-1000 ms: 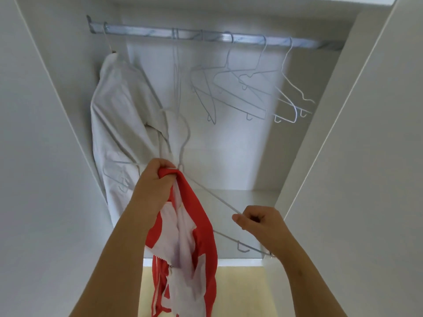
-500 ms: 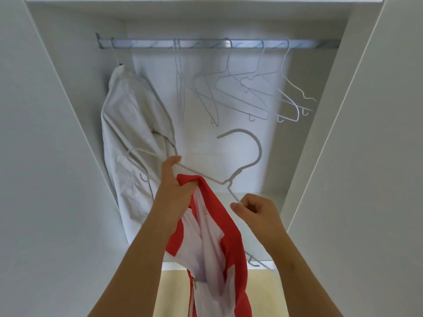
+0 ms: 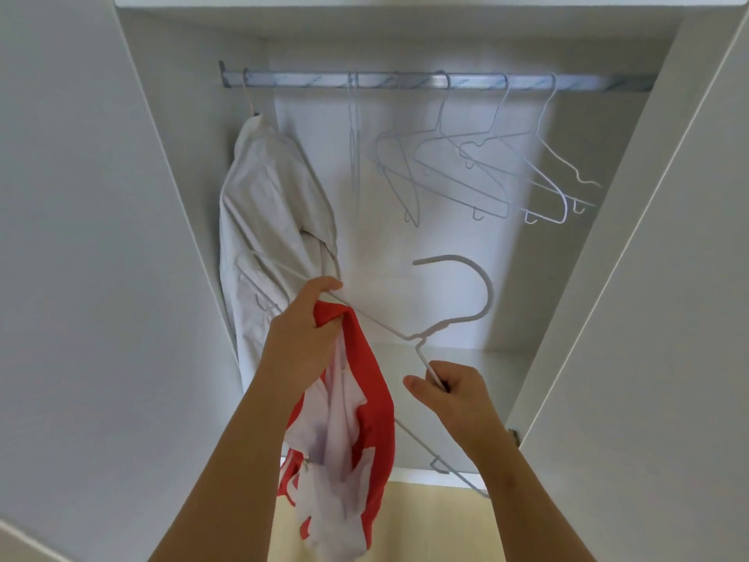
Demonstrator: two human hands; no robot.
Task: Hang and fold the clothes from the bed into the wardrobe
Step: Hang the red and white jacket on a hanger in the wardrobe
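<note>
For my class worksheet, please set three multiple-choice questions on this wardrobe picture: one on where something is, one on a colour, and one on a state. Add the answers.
1. Where does the white garment hang?
A. at the left end of the rail
B. at the right end of it
C. on the wardrobe floor

2. What colours has the bunched garment that the left hand grips?
A. blue and yellow
B. red and white
C. all black

3. The hanger that the right hand holds is:
A. hooked on the rail
B. lying on the floor
C. off the rail, its hook free in the air

Answers: 1 A, it hangs beside the left wall. 2 B, red and white cloth shows below the fist. 3 C, its hook sits well below the rail and touches nothing.
</note>
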